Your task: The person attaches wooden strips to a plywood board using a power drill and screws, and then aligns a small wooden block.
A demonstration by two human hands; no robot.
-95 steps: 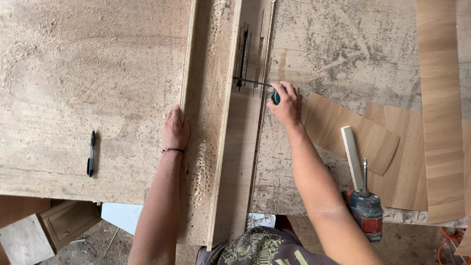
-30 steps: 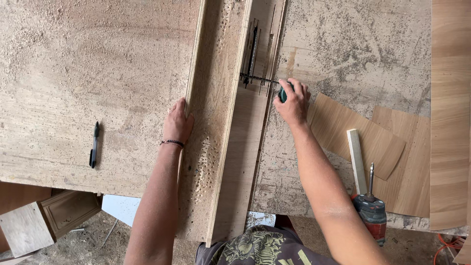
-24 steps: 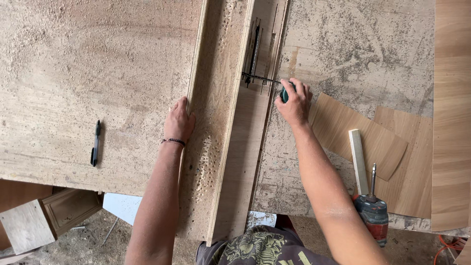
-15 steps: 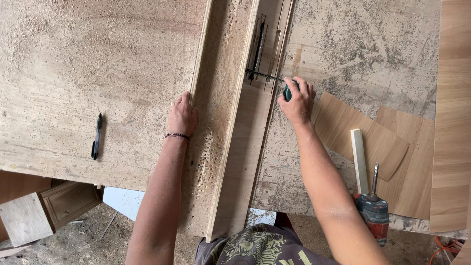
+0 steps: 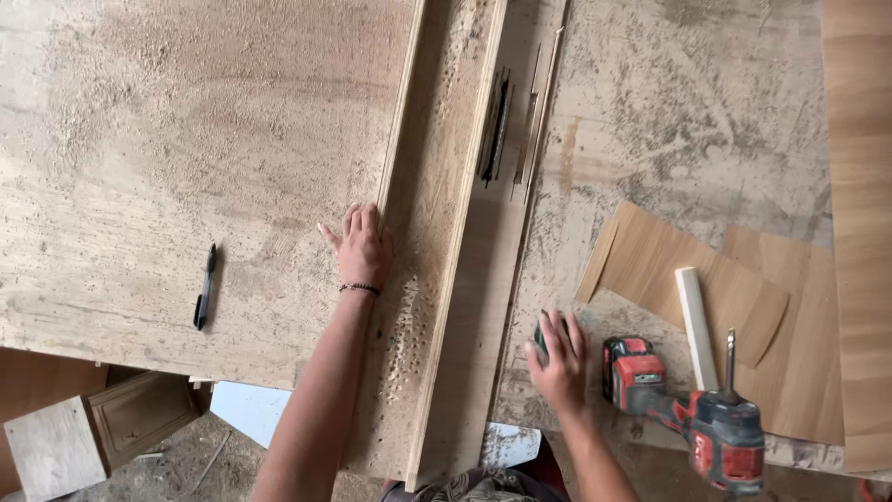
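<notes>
My left hand (image 5: 362,249) lies flat, fingers together, on the left edge of a long pitted wooden plank (image 5: 437,279) that runs away from me across the dusty workbench (image 5: 186,139). My right hand (image 5: 559,361) is near the bench's front edge, closed over a small green-handled tool (image 5: 541,336), most of which is hidden under the fingers. Just right of that hand lies a red and black cordless drill (image 5: 683,409) with its bit pointing away from me. Thin dark strips (image 5: 497,130) lie in the groove beside the plank, farther up.
A black pen (image 5: 204,286) lies on the left board. Brown veneer sheets (image 5: 743,288) and a pale wooden stick (image 5: 697,327) sit right of the drill. A long veneer strip (image 5: 859,232) runs along the right side. Below the bench edge stands a panelled wooden piece (image 5: 139,423).
My right hand has drawn back from the dark strips in the groove to the front edge beside the drill, taking the green-handled tool along. My left hand stays on the plank.
</notes>
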